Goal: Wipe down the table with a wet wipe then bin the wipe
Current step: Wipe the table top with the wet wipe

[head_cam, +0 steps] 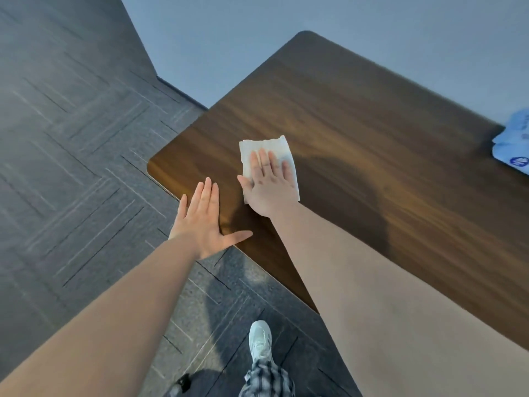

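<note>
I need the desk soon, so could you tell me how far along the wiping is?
Done: a wipe is out and spread flat. In hand: the right hand presses it on the table near the left corner; the left hand rests at the edge. Left: binning the wipe; no bin is in view.

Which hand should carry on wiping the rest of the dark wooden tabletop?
Right. The right hand lies flat, fingers spread, on the white wet wipe, pressing it to the brown wooden table. The left hand holds nothing, resting at the table's near edge.
</note>
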Demonstrator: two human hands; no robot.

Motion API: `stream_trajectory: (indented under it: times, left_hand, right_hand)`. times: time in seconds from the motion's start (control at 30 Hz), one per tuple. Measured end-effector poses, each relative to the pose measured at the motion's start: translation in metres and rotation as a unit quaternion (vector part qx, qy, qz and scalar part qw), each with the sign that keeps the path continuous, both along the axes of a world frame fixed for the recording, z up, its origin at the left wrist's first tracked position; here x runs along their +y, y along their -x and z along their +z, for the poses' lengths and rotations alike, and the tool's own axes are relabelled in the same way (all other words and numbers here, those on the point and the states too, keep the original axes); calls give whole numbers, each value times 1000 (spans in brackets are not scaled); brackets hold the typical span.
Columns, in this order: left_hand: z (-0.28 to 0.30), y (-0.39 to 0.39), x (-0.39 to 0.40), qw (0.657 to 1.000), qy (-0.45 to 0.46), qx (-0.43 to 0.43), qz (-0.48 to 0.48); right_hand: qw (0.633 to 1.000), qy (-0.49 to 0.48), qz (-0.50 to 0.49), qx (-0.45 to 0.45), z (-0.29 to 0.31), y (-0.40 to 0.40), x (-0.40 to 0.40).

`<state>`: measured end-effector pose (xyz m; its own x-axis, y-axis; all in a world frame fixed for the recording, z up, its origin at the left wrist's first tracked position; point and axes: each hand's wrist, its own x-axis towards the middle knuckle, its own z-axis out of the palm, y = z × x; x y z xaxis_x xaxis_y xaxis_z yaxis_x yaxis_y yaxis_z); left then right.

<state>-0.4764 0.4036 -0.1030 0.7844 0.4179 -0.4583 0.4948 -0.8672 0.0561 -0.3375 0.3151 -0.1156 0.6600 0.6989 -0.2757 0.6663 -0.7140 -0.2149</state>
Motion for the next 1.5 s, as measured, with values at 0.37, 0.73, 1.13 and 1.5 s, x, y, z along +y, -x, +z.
stream_trajectory:
  times: [0.37,0.73,1.13,1.5]
  left_hand:
    - [6,1,-5,1000,-7,17,-3]
    - [28,-14,-73,994,-33,-10,-104]
    - [27,-66,-246,962,22,-21,-273]
    - [15,-103,-409,911,51,-15,-409]
  right_hand:
    - [998,1,65,-21,-5,7,-15]
    - [994,24,-99,34,6,25,-172]
    - [930,70,-359,23,4,39,-441]
    - [834,84,-545,14,6,78,-623]
